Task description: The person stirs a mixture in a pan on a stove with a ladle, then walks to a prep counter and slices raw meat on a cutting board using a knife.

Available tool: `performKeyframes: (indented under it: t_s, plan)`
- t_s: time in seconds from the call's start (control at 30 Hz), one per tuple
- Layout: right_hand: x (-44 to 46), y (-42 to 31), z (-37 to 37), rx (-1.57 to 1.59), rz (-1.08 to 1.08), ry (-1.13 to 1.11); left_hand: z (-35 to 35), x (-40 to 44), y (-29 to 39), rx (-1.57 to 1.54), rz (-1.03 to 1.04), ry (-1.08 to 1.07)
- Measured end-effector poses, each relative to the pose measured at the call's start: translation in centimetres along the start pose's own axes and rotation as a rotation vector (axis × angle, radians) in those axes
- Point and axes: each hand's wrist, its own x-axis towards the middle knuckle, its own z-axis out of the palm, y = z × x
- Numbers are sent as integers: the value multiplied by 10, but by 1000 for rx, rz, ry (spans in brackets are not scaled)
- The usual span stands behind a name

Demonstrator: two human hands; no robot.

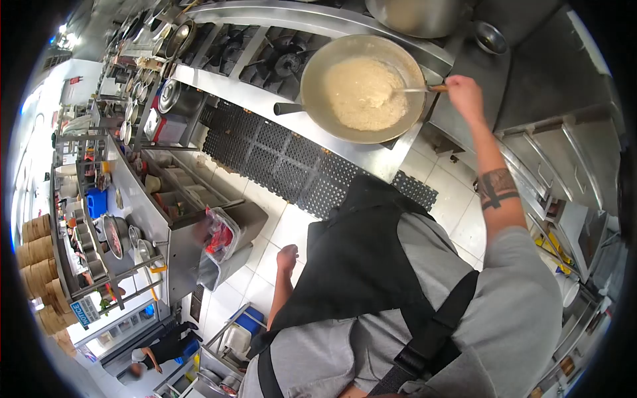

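On the stove (252, 95) sits the wok (316, 83), pale food (361, 93) spread inside it. My right hand (464, 97) is wrapped around the handle of a utensil (413, 89), its metal end in the food. My left hand (287, 257) hangs near my apron (352, 265), fingers curled; whether fully closed, I cannot tell.

A black apron (352, 259) is covering a grey short-sleeved shirt (524, 292).
A buckled black strap (438, 322) is slanting at four o'clock; a dark tattoo (499, 189) is marking the right arm (490, 156) at two o'clock.
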Motion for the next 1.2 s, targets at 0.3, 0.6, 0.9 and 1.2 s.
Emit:
performKeyframes:
  t_s: [0.3,0.6,0.9,1.2]
  plan:
    - [-12,11,-11,3,35,-65,17,-28,-8,-81,-124,-5]
    - [-33,12,47,12,-134,-95,12,-41,24,9,-52,-15]
    - [-35,-34,58,-3,-144,24,16,-24,6,-59,-100,-61]
    - [-6,-6,-6,-49,-97,102,21,-45,5,-26,-139,-6]
